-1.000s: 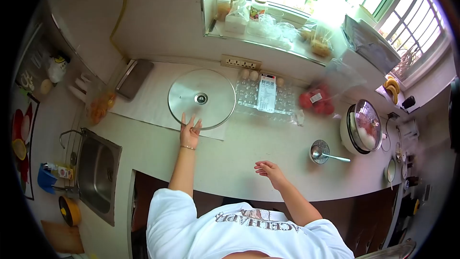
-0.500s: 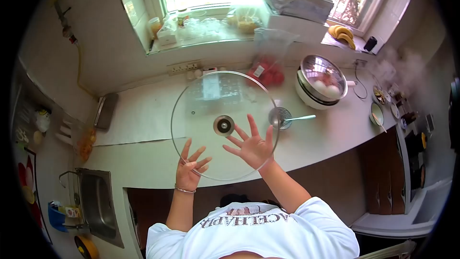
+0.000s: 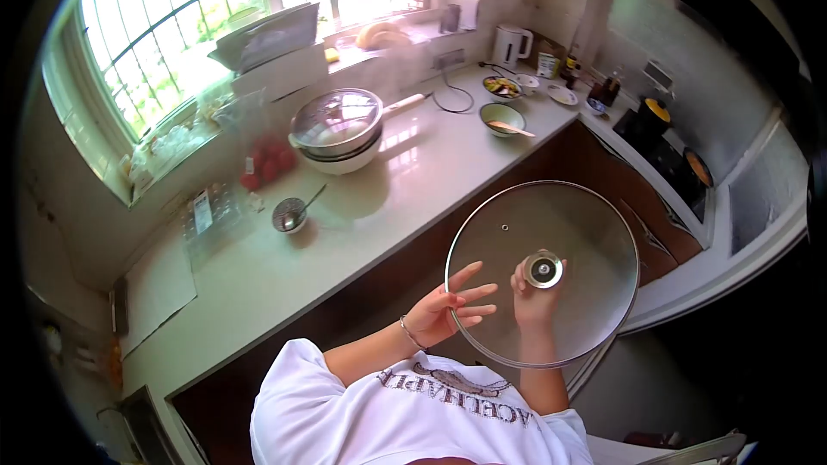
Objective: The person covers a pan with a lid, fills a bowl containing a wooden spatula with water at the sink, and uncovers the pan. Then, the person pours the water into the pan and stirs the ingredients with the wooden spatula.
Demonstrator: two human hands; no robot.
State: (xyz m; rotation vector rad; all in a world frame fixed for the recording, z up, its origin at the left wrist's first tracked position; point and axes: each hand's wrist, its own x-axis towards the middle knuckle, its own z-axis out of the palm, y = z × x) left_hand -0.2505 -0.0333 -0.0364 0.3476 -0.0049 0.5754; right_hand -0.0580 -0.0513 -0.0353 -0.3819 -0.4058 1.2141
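A large round glass lid with a metal rim is up in front of me, off the counter's front edge. Through the glass I see my right hand, its fingers closed around the lid's central knob from the far side. My left hand is at the lid's left rim with fingers stretched out and apart; whether it touches the glass I cannot tell. A bracelet circles the left wrist.
On the white counter stand a lidded pot with a handle, a small strainer, bagged red fruit, a green bowl and a white kettle. A stove with pans is at right.
The view has turned right, towards the stove. The lid has moved from over the counter to beyond its front edge. My right hand, spread before, is now closed on the knob.
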